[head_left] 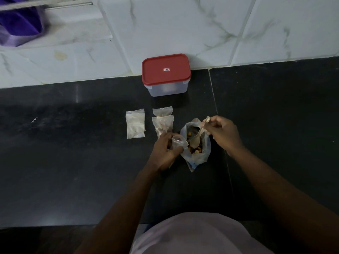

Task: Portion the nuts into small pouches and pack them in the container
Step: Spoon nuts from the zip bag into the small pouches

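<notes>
Head view finds me mid-portioning on the dark polished stone counter (73, 162), the red-lidded clear plastic container (165, 89) closed at the far tiled wall (183, 24). My left hand (163, 153) pinches a small limp clear pouch (178, 141) open against the crinkly clear bag of nuts (200, 158), and my right hand (222, 132) grips a translucent plastic spoon (199, 133) dipped inside. Next should come a level scoop tipped into that floppy mouth.

Left hand (166, 151) curled, pinching; right hand (222, 133) gripping
</notes>
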A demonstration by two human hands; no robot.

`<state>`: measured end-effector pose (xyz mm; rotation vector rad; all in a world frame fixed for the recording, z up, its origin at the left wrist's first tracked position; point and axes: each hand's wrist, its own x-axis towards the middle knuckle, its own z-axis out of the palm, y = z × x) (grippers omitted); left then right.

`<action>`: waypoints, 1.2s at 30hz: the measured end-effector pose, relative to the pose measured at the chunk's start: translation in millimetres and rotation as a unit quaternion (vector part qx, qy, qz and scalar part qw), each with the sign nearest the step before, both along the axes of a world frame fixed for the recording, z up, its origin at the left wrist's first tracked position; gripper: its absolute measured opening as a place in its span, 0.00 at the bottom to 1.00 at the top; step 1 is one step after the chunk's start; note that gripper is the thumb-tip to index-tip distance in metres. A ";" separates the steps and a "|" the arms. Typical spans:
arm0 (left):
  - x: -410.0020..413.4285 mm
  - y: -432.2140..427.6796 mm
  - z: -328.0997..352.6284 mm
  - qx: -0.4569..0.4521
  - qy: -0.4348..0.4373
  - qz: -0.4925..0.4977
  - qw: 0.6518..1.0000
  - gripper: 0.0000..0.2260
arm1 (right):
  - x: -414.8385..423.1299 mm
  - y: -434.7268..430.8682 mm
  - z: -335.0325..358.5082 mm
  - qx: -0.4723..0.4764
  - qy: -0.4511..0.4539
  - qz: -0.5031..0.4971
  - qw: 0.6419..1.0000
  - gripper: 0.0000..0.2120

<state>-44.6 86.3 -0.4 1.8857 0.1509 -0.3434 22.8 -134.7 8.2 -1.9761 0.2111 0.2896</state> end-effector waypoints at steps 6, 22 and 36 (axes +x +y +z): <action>2.5 5.7 2.1 -0.006 0.051 -0.042 0.998 0.14 | -8.6 -11.4 29.4 -0.057 -0.105 0.140 0.983 0.05; -2.6 5.4 -3.0 -0.074 0.125 -0.018 0.989 0.28 | -27.6 -5.9 26.1 -0.108 -0.183 0.228 0.950 0.07; -4.0 10.9 -5.8 -0.052 0.102 -0.044 0.992 0.17 | -30.9 -6.4 32.0 -0.100 -0.247 0.150 0.952 0.07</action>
